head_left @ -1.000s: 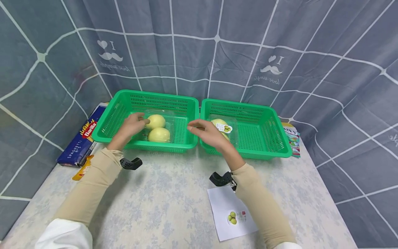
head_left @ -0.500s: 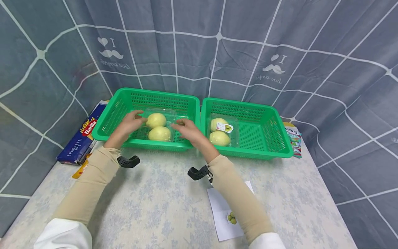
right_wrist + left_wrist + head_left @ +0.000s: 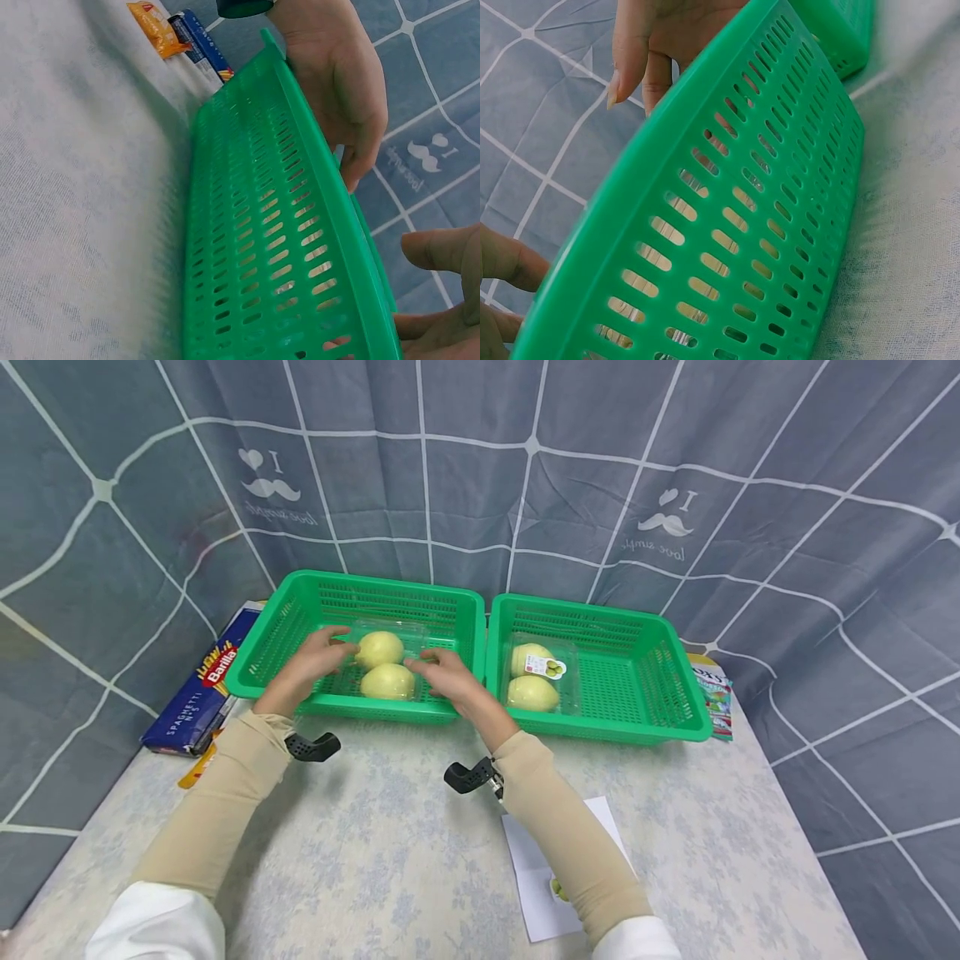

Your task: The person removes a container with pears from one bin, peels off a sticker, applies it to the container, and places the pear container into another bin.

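Item: clear clamshell pack of two pale yellow fruits [image 3: 384,667], lying in the left green basket [image 3: 300,602] on the desk [image 3: 390,860], near the basket's front wall.

Left hand [image 3: 313,657]: reaches over the basket's front rim, fingers loosely curved against the left edge of the pack, thumb toward the rear fruit. It touches the pack; a full grip is not evident.

Right hand [image 3: 447,673]: reaches over the same rim, fingers bent at the right edge of the pack beside the front fruit. Contact looks light; whether it pinches the plastic I cannot tell.

Wrist views: mostly the slotted basket wall, with fingers above the rim; the pack itself is hidden there.

Adjacent stock: right green basket [image 3: 645,693] just beside the left one, holding a second clamshell pack [image 3: 534,677] with a printed label. Blue spaghetti box [image 3: 201,689] left of the baskets. White sheet with fruit picture [image 3: 540,893] on the desk, partly under the right forearm. Coloured packet [image 3: 712,702] at the far right.

Handling note, as a judgement: the thin plastic shell will likely flex, so both hands should seat under or along opposite edges and press evenly, not squeeze the lid. Lift it level so the fruits do not roll, and raise it clear of the front wall before moving sideways, since the basket is light and may drag along.
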A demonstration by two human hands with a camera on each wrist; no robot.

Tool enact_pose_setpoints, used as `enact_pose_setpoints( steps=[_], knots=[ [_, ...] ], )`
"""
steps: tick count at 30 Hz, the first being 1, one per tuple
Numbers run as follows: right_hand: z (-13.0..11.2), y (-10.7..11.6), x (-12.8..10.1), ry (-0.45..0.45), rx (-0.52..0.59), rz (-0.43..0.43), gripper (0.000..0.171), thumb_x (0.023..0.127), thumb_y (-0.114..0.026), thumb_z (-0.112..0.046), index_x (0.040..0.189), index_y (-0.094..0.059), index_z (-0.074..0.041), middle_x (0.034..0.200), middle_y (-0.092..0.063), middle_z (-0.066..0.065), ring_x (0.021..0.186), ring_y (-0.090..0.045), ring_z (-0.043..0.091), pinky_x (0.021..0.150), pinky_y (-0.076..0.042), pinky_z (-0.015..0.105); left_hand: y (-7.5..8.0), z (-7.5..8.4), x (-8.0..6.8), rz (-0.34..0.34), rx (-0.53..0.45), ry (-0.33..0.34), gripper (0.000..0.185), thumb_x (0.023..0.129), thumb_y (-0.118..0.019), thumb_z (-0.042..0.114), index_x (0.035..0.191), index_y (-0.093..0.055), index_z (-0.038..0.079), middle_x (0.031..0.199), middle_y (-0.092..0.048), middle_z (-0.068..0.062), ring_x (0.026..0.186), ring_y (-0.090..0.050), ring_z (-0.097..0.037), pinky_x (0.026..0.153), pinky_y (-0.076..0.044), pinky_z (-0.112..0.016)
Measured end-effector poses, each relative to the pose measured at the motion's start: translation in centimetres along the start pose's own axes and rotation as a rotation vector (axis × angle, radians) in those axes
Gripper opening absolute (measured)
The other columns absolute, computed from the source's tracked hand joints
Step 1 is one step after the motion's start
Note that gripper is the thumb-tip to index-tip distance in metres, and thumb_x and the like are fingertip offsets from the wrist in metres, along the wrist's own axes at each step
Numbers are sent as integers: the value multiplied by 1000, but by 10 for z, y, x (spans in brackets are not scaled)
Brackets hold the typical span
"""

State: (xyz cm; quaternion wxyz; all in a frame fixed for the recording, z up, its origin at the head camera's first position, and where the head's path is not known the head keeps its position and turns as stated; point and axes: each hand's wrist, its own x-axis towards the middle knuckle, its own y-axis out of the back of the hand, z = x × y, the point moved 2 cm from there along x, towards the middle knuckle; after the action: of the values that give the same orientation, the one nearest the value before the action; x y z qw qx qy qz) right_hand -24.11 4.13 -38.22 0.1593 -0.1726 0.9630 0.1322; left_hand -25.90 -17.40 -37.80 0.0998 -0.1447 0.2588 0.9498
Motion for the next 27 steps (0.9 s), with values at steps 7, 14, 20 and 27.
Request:
enact_pose_setpoints(
  steps=[7,14,20,27],
  knots=[
    [1,-2,2,-5,42,6,63,102,-58,-30,154,-35,-1,162,-32,14,149,-36,32,115,-43,48,-1,0,0,-1,-2,8,66,106,-41,23,162,-11,7,163,-22,-28,147,-31,-44,116,-37,-57],
    [1,-4,3,-17,70,21,62,103,-57,-30,153,-36,-2,160,-34,15,145,-40,34,110,-49,46,-2,0,0,0,3,17,66,106,-41,24,162,-11,8,164,-20,-28,148,-30,-45,118,-34,-59],
    [1,-3,3,-24,116,9,61,103,-56,-27,154,-34,-1,158,-36,17,143,-41,37,105,-53,46,-3,0,0,-2,8,22,67,107,-41,27,163,-10,9,166,-14,-25,148,-28,-45,119,-32,-59],
    [1,-1,2,-20,122,4,59,104,-55,-26,154,-35,-1,156,-39,16,141,-42,36,105,-52,44,-5,1,2,-16,5,19,67,107,-40,27,163,-9,9,166,-15,-26,145,-32,-45,115,-36,-59]
  ],
)
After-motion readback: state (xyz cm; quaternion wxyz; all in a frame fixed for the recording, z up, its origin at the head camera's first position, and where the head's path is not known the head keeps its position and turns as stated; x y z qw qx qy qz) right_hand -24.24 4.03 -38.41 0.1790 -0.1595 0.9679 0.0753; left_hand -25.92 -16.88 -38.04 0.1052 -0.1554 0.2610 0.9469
